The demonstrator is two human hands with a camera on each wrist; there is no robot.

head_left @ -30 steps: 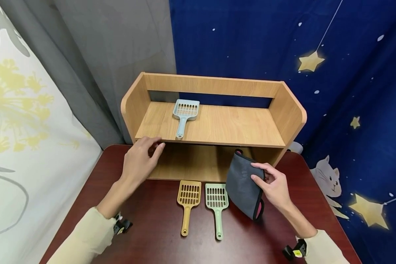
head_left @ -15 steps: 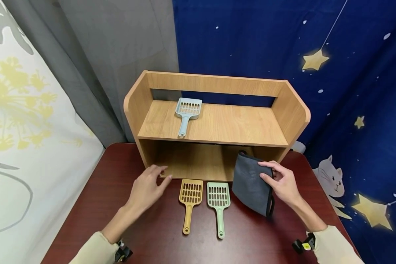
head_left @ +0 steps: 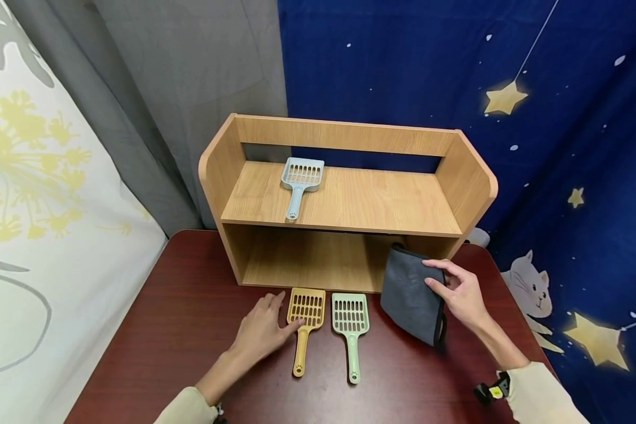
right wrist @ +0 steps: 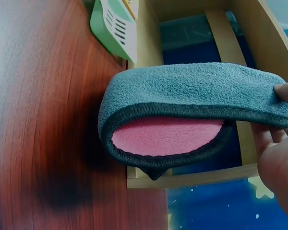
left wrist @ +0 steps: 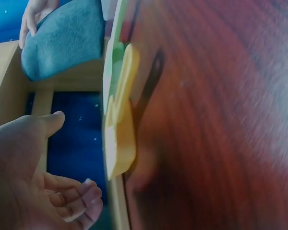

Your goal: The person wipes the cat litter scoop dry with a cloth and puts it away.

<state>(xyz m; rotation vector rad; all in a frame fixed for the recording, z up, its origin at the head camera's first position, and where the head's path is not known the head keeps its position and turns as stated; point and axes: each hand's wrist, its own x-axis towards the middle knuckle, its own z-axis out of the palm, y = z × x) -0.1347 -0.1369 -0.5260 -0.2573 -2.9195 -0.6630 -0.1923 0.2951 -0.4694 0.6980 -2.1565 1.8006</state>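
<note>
My right hand (head_left: 462,294) pinches the edge of a folded grey cloth (head_left: 410,294) with black edging, which hangs at the front right of the wooden shelf. The right wrist view shows the fold's pink inner side (right wrist: 168,136). Beside the head of a yellow slotted litter scoop (head_left: 300,353), my left hand (head_left: 259,331) is low over the table, its thumb overlapping the scoop in the head view. The left wrist view shows a gap between that thumb and the loosely bent fingers, with nothing held. A light green litter scoop (head_left: 353,356) lies just right of the yellow one.
A two-level wooden shelf (head_left: 381,200) stands at the back of the dark red table (head_left: 180,330). On its upper board lies a pale blue litter scoop (head_left: 295,203). Curtains hang behind and at both sides.
My left hand has come down from the shelf's upper edge to beside the yellow scoop. My right hand has shifted slightly right with the cloth.
</note>
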